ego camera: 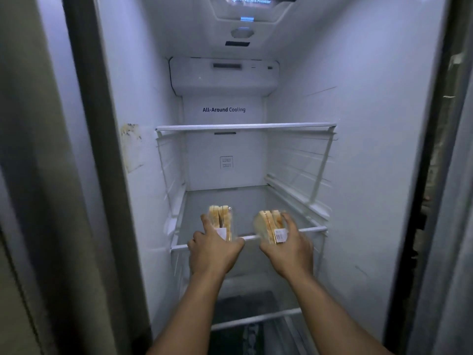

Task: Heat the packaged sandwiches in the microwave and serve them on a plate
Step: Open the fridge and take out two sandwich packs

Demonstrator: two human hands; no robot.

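**A:** What are the hands doing?

**B:** Each has one pack. The left hand [213, 248] is curled round the left sandwich [221, 221], fingers on its far left side and thumb toward the middle, so the pack stands upright on its narrow end. The right hand [288, 248] grips the right sandwich [268, 225] from its right side, and that pack leans a little to the left.

**A:** Why one in each hand?

**B:** I'd judge it saves a second reach: both packs come out of the fridge together. Holding them by the sides keeps the bread from being squashed flat.

**A:** Where exactly are the sandwiches?

**B:** At the front edge of the middle shelf [307, 229], just over its white rim. I can't tell whether they rest on the glass or are lifted clear of it. The right one shows a white label [279, 236] facing the camera.

**A:** And around them?

**B:** The fridge [371, 149] is lit and open, with an upper shelf [245, 126] above and a lower compartment beneath the arms. No microwave or plate shows here.

**A:** So how far along?

**B:** Early, by my reading: fetching only. Heating and serving are not yet done.
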